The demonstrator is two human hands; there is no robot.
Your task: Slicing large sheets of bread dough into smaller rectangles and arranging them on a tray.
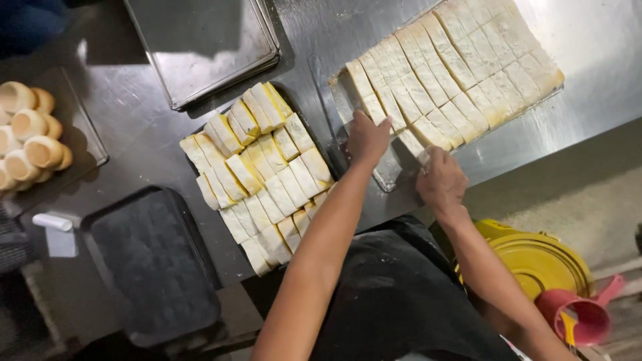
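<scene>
Here, left hand [366, 139] rests fingers flat on cut dough slab [455, 70], upper right on worktop [588, 47]. Right hand [440, 180] curled round scraper [422, 159], frame centre. Best: lift end strip cleanly, keep neighbours undisturbed.

An empty steel tray [200, 50], round buns [30, 134], a yellow bucket [535, 261].

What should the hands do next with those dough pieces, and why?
Probably lift the end piece of the cut dough sheet and carry it to the dark tray of pieces. The left hand and right hand already rest at the sheet's near edge, where pieces are gone.
</scene>
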